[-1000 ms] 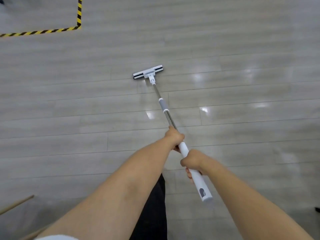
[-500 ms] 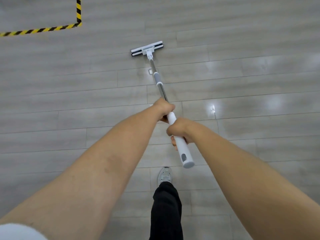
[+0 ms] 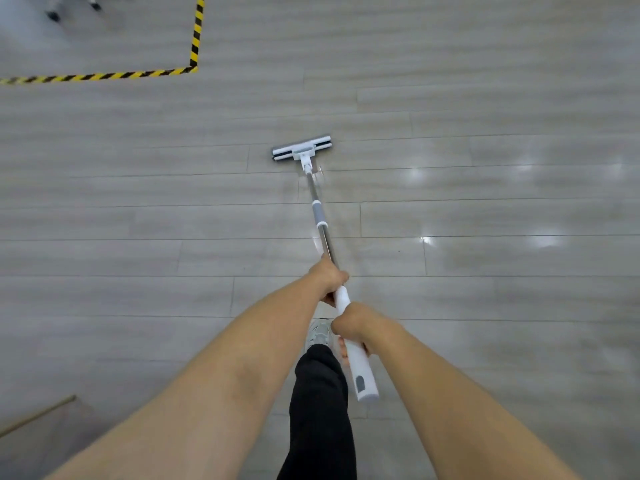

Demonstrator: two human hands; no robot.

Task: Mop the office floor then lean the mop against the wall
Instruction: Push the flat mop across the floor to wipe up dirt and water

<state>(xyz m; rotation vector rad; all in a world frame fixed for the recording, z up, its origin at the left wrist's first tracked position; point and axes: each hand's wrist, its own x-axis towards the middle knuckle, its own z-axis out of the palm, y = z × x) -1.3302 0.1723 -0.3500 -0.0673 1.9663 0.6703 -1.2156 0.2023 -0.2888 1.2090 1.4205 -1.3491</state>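
Left hand (image 3: 329, 276): fingers clench mop pole (image 3: 324, 233), steering.
Right hand (image 3: 350, 323): fingers grasp grip (image 3: 360, 370), pushing.
Mop head (image 3: 301, 151): flat for floor (image 3: 138, 220) contact.

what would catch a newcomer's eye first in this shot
The white mop runs up the middle, its flat head on the grey plank floor, the left hand gripping the pole ahead of the right hand on the white handle. Yellow-and-black hazard tape marks a corner at upper left.
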